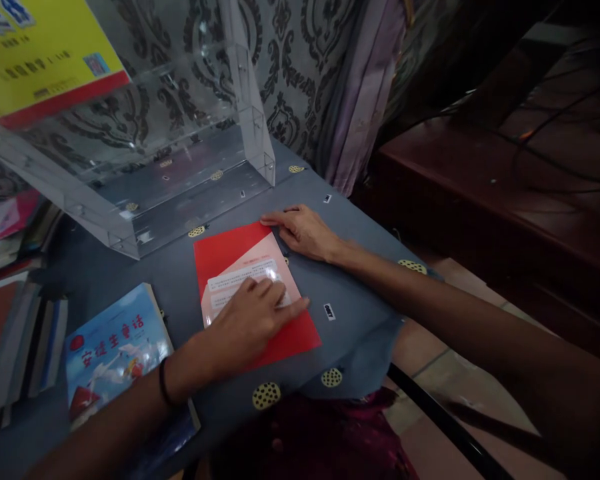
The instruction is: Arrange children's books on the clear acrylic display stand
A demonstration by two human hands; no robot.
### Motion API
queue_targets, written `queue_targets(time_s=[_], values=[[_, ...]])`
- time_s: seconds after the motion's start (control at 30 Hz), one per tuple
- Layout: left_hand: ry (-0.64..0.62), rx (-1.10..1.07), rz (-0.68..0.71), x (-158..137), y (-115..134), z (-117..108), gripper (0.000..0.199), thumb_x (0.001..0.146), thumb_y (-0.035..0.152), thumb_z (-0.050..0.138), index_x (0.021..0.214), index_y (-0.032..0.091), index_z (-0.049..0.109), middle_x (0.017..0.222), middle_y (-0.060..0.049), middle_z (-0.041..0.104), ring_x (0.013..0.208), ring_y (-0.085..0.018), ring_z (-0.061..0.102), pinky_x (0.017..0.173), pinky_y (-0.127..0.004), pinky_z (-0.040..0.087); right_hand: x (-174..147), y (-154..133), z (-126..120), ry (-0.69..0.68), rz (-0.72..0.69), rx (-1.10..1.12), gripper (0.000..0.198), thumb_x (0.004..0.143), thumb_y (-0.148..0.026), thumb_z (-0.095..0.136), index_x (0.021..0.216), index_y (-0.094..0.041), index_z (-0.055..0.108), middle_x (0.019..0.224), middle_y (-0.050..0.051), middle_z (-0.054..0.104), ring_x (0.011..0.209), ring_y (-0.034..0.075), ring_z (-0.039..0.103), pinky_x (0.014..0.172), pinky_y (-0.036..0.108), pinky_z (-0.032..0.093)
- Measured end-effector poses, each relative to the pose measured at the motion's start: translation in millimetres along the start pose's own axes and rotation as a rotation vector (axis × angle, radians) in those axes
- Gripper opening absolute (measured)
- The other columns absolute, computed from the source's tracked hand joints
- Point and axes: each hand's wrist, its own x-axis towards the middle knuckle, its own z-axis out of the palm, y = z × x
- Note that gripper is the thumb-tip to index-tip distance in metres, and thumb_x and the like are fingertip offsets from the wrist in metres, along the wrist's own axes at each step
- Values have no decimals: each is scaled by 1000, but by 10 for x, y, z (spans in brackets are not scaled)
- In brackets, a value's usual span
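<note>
Left hand [253, 323] is laid palm down on the red book [230, 252]; thumb is spread toward the book's right edge, fingers are bent over the cover, and no closed grip is seen. Right hand [307, 233] is placed at the far right corner; index is stretched along the far edge, thumb is held apart from it. Whether the corner is pinched cannot be told.

Key relation: the red book is set directly under the left hand, to the left of the right one. Its long axis is run from the far edge toward the body, near end slanted rightward. The cover is covered by the left hand, the corner is met by the right.

Farther out: a blue book [115, 340] is partly crossed by the left forearm. Beyond, a clear stand [253, 127] is set on the grey cloth [350, 333].

Hidden: left fingertips, near left corner of the red book. Cover print is too small to be read. Cut off by the frame: yellow book [55, 67], stack of books [40, 340]. Far right is lost in shadow.
</note>
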Motion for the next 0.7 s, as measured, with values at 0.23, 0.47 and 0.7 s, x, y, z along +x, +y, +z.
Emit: queue_targets(time_s=[0.23,0.47,0.7], values=[[51,-101,35,-193,285,-7,51,93,6,43,139,24,52,100,-7,60,89,-23,55,78,-39,46,-6,15,29,22,-21,-25,50,87,-6,42,131,-18,63,113,6,77,98,22,68,102,42,41],[301,-142,-387,-484,-580,105,37,99,13,37,127,18,60,105,-9,63,93,-21,57,81,-35,49,-16,-205,-12,14,-128,-193,40,92,-19,48,127,-14,65,101,14,72,101,31,59,99,52,38],[332,-54,-512,-698,-892,283,37,102,24,38,132,22,58,131,-11,60,117,-24,54,97,-42,46,39,-919,294,-201,-474,-46,56,92,-8,40,147,-17,47,113,14,69,104,29,56,93,48,44]])
